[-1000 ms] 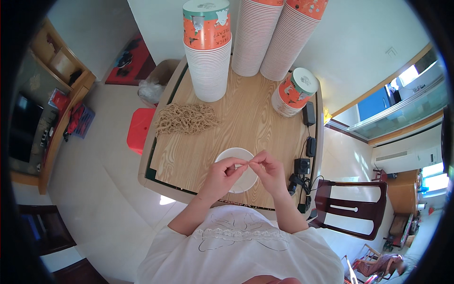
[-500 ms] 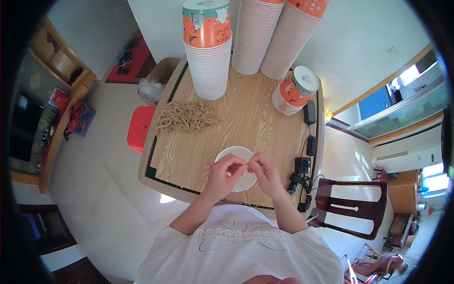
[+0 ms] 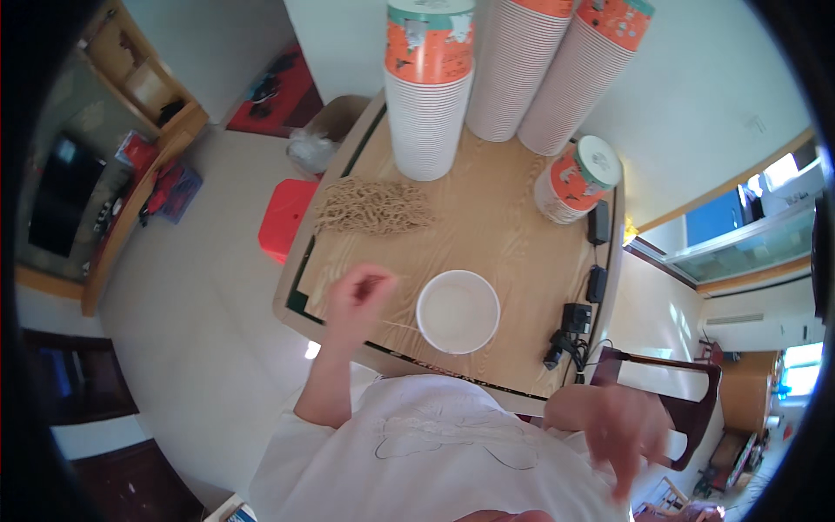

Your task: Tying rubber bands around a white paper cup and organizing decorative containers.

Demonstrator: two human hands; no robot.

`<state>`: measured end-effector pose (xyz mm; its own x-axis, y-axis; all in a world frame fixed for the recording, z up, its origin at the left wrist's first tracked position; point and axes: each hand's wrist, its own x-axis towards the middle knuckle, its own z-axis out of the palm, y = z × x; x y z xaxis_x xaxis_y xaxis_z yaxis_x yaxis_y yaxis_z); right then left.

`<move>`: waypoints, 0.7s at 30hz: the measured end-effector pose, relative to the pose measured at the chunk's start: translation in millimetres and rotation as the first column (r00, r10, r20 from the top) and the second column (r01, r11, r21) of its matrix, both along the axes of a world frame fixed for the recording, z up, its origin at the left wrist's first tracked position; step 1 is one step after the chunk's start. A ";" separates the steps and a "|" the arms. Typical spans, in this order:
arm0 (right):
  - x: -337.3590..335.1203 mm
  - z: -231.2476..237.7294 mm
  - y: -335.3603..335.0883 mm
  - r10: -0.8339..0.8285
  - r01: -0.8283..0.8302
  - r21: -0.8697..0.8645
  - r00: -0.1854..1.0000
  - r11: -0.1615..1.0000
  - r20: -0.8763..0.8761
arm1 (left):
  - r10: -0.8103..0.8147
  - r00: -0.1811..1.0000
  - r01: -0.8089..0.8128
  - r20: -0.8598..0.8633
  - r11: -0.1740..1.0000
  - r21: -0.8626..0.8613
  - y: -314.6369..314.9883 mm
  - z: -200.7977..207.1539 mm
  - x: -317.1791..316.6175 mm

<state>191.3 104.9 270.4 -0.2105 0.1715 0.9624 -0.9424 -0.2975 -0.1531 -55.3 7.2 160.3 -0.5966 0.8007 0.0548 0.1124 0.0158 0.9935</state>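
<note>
A white round paper bucket [image 3: 459, 341] stands upright on the table near its front edge, its mouth facing up. To its left, my left hand [image 3: 358, 300] is above the tabletop, smeared by motion, with its fingers curled closed; what lies in them is hidden. A thin pale cord [image 3: 400, 326] runs between the bucket's left side and that hand. My right hand [image 3: 628, 431] is off the table at the lower right, in front of the chair, too blurred to show its fingers plainly. A tangled pile of beige cords [image 3: 374, 206] lies at the table's left.
Tall stacks of paper buckets [image 3: 426, 122] with orange and green prints line the table's back. A shorter stack [image 3: 574, 183] stands at the right, near black power adapters [image 3: 576, 317] with cables. A dark wooden chair [image 3: 696, 426] and a red stool [image 3: 285, 217] flank the table.
My hands have come apart from a pinch above the bucket. The left moved left, and the right swung out past the table's right corner, leaving the bucket uncovered. The whole view has shifted.
</note>
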 end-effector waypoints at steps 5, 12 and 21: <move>15.4 92.1 -20.4 -0.286 0.202 0.617 0.957 0.760 0.039 | -0.259 0.843 0.110 -0.471 0.941 -0.320 28.4 -105.3 33.4; 25.6 80.5 -36.1 -0.302 0.186 0.630 0.950 0.754 0.081 | -0.428 0.684 0.140 -0.591 0.872 -0.469 58.1 -160.0 38.9; 19.0 89.8 -34.3 -0.323 0.225 0.631 0.946 0.742 0.042 | -0.755 0.124 0.434 -0.644 0.625 -0.649 93.3 -158.1 21.1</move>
<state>210.3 70.5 360.2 -0.3866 -0.3704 0.8446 -0.9221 0.1732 -0.3461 -34.2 100.5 2.3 0.3228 0.9397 -0.1128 0.9072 -0.2732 0.3199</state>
